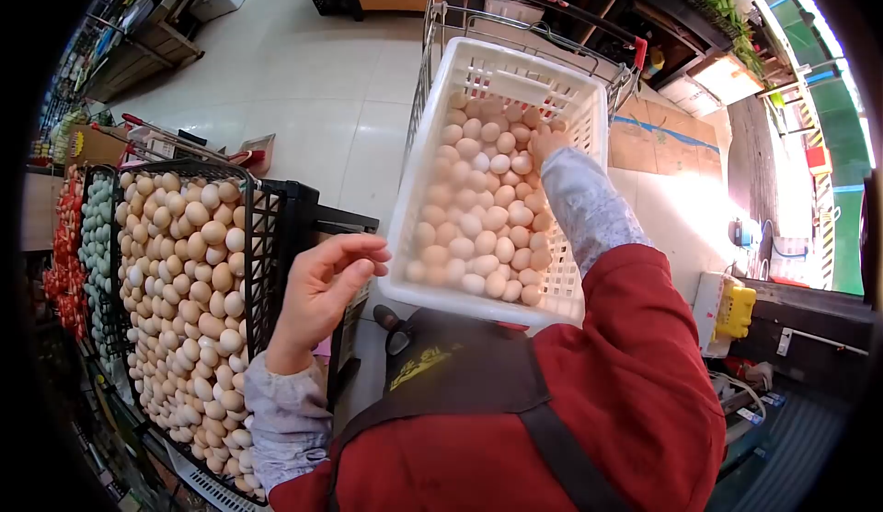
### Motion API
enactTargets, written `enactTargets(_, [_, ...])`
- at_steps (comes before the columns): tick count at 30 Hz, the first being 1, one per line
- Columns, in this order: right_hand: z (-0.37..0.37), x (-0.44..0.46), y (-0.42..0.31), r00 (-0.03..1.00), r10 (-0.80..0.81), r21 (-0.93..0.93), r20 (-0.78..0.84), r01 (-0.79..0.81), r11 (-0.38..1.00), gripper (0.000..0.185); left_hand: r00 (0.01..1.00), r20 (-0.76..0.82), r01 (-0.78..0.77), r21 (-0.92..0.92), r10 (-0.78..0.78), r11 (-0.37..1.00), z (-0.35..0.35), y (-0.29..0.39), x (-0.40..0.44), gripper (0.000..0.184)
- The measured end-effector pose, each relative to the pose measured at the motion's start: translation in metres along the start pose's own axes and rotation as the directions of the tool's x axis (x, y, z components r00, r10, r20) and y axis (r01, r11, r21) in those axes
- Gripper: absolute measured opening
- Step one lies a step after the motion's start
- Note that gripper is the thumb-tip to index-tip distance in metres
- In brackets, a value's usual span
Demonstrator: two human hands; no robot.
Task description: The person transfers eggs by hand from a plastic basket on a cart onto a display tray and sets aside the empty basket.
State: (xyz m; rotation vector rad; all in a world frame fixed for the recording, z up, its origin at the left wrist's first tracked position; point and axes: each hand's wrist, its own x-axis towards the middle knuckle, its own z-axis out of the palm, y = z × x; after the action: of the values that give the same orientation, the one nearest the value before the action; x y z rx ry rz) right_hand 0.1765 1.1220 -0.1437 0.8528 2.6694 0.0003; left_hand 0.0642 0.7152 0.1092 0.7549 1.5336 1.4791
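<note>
In front of me a white plastic basket (451, 302) holds many brown and pale eggs (487, 222); it sits on or in a metal shopping cart (428, 70). My right hand (546, 140) reaches inside the basket at its right side, against the eggs. Its fingertips are hidden, so its grip does not show. To the left of the basket, my left hand (331, 287) hangs in the air with curved fingers, the thumb apart and nothing held. Beside it stands a black crate (264, 254) heaped with eggs (189, 282).
Greenish eggs (99, 236) and red-wrapped items (66, 245) lie farther left. A red-handled dustpan (259, 151) rests behind the crate. Flattened cardboard (662, 139) lies right of the cart. A yellow device (736, 308) stands at the right, near cables.
</note>
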Motion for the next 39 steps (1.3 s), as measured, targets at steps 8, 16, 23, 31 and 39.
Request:
enactTargets(8, [0.018, 0.006, -0.002, 0.996, -0.036, -0.244, -0.087, 0.014, 0.97, 0.023, 0.99, -0.127, 0.047, -0.107, -0.061, 0.993, 0.009, -0.031, -0.009, 0.022])
enactTargets(16, [0.038, 0.028, 0.016, 0.993, -0.117, -0.226, -0.011, 0.112, 0.968, 0.024, 0.974, -0.225, 0.007, -0.079, -0.025, 0.997, 0.003, -0.039, -0.019, 0.02])
enactTargets(23, [0.023, 0.002, 0.001, 0.98, -0.124, -0.404, -0.157, 0.051, 0.913, 0.029, 0.961, -0.273, 0.005, -0.15, -0.046, 0.989, 0.005, -0.046, -0.015, 0.018])
enactTargets(31, [0.031, 0.007, 0.008, 0.96, -0.176, -0.359, -0.218, 0.088, 0.929, 0.034, 0.959, -0.279, 0.004, -0.168, -0.051, 0.986, 0.01, -0.042, -0.006, 0.017])
enactTargets(39, [0.031, 0.026, 0.011, 0.998, 0.039, -0.077, -0.056, -0.044, 0.996, 0.029, 0.969, -0.242, 0.015, -0.166, -0.056, 0.986, 0.026, -0.038, 0.025, 0.016])
